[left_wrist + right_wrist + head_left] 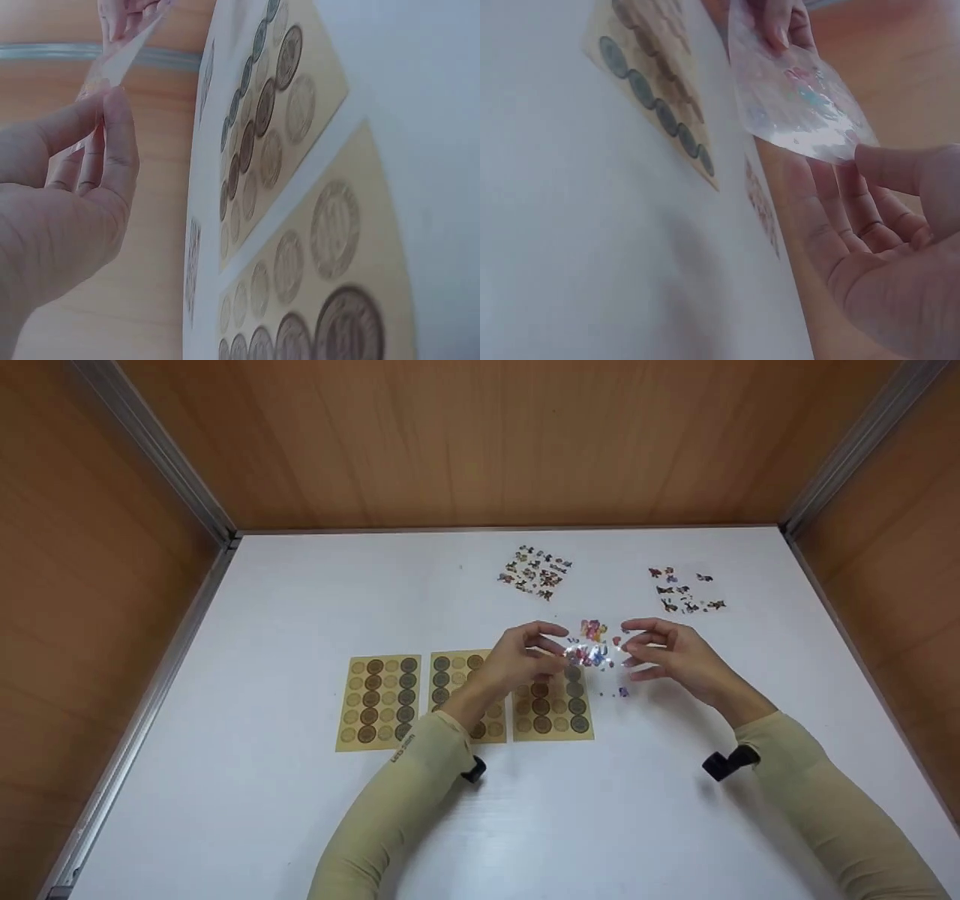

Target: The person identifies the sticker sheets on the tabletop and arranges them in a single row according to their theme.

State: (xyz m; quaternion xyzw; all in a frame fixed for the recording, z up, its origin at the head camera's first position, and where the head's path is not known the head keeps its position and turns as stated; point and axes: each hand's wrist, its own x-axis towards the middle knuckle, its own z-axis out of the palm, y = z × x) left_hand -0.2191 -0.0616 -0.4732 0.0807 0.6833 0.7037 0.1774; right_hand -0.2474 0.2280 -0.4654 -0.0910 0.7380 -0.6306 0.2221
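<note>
Between both hands, raised above the table, is a clear sticker sheet [592, 654] with small colourful pictures on it. My left hand [525, 656] pinches its left edge between thumb and fingers, as the left wrist view shows up close. On the opposite edge, my right hand [671, 656] pinches the sheet with thumb and fingertips. Light glares off the transparent sheet [810, 105] in the right wrist view. Below and left of it lie tan sheets of round coin stickers [379, 701]; the left hand and forearm cover parts of them.
Two more clear sticker sheets lie farther back, one near the middle [535, 573] and one at the right [686, 589]. Wooden panels [495, 442] wall the white table [562, 825] at the back and sides. Dark wrist straps [731, 763] are on the sleeves.
</note>
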